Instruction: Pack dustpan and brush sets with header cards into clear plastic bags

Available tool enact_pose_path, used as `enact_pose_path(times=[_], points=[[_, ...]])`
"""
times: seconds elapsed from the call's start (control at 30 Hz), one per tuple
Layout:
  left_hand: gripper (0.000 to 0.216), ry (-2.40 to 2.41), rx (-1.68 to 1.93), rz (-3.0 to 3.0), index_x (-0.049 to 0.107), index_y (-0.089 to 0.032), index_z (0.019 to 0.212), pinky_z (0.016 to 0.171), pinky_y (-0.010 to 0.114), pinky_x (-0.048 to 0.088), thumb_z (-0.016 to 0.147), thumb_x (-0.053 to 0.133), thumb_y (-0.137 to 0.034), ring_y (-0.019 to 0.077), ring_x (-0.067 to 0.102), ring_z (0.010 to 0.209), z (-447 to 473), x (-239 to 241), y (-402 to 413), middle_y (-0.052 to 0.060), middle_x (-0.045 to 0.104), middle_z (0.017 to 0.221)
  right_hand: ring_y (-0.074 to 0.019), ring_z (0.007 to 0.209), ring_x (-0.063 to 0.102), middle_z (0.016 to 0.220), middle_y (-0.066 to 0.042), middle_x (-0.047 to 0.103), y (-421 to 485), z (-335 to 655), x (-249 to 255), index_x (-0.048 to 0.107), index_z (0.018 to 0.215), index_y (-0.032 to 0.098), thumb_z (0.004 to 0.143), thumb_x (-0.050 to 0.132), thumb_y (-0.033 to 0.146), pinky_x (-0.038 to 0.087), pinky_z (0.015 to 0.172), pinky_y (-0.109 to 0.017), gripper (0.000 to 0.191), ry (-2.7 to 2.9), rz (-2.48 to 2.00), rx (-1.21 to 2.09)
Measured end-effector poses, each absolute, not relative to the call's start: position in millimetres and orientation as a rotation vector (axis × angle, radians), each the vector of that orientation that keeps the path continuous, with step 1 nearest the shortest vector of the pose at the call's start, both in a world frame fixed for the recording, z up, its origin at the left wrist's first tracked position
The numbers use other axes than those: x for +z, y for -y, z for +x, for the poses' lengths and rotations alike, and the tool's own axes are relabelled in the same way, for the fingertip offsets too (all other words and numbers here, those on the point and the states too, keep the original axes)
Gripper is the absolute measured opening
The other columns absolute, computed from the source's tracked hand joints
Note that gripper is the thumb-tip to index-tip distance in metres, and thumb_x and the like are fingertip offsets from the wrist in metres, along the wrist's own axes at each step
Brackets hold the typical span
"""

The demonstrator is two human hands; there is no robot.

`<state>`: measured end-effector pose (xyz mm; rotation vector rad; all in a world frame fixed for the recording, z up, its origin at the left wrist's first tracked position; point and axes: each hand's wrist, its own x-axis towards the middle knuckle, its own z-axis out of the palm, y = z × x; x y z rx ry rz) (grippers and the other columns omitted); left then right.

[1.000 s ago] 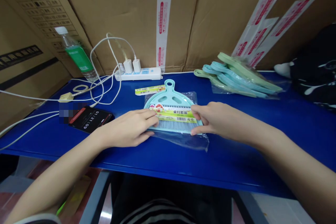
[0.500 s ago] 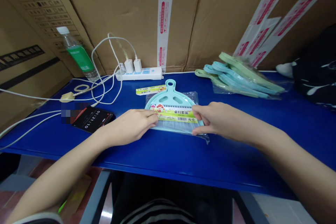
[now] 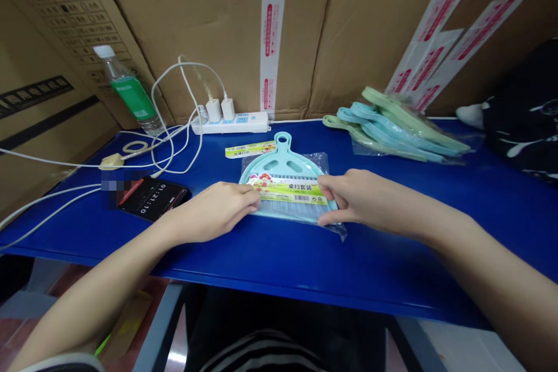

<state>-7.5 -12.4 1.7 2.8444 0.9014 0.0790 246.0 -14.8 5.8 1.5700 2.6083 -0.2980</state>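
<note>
A light-blue dustpan and brush set (image 3: 283, 164) lies flat in front of me, handle pointing away, its lower part in a clear plastic bag (image 3: 320, 158). A yellow-green printed label (image 3: 296, 188) runs across its middle, over the brush bristles. At its left edge, my left hand (image 3: 226, 206) has its fingers closed together on the set; the fingertips are partly hidden. My right hand (image 3: 349, 197) pinches the right edge, thumb below and curled fingers above. Just behind the set's left side lies a second printed label (image 3: 248, 149).
More bagged green and blue dustpans (image 3: 392, 125) are piled at the back right of the blue table (image 3: 279, 267). On the left are a phone (image 3: 154, 197), white cables, a power strip (image 3: 235, 122) and a green-labelled bottle (image 3: 133, 96). Cardboard (image 3: 209, 17) stands behind; dark patterned fabric (image 3: 523, 110) sits far right.
</note>
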Motion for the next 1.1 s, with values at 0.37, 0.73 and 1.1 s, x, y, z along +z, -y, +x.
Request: enact_pose_path(times=[0.37, 0.73, 1.1], points=[[0.027, -0.804, -0.042, 2.79, 0.052, -0.017, 0.08, 0.062, 0.025, 0.04, 0.099, 0.034, -0.021, 0.0121, 0.055, 0.065, -7, 10, 18, 0.001, 0.061, 0.081, -0.0145, 0.05, 0.044, 0.059, 0.003, 0.05, 19, 251, 1, 0.046, 0.069, 0.023, 0.072, 0.071, 0.054, 0.026, 0.049, -0.026, 0.039, -2.615, 1.449, -0.217], [0.021, -0.927, -0.038, 2.735, 0.055, -0.016, 0.095, 0.066, 0.027, 0.045, 0.097, 0.034, -0.02, 0.013, 0.056, 0.072, -5, 7, 18, 0.006, 0.058, 0.099, -0.0179, 0.075, 0.058, 0.079, -0.003, 0.063, 24, 246, 13, 0.057, 0.073, 0.021, 0.082, 0.052, 0.018, 0.042, 0.066, -0.029, 0.011, -2.807, 1.157, -0.664], [0.021, -0.939, 0.02, 2.754, 0.056, -0.015, 0.093, 0.065, 0.026, 0.046, 0.097, 0.035, -0.019, 0.0137, 0.058, 0.072, -3, 3, 18, 0.006, 0.061, 0.095, -0.0212, 0.076, 0.058, 0.082, -0.007, 0.064, 31, 244, 13, 0.059, 0.077, 0.019, 0.08, 0.06, 0.032, 0.044, 0.068, -0.032, 0.014, -2.783, 1.224, -0.638]])
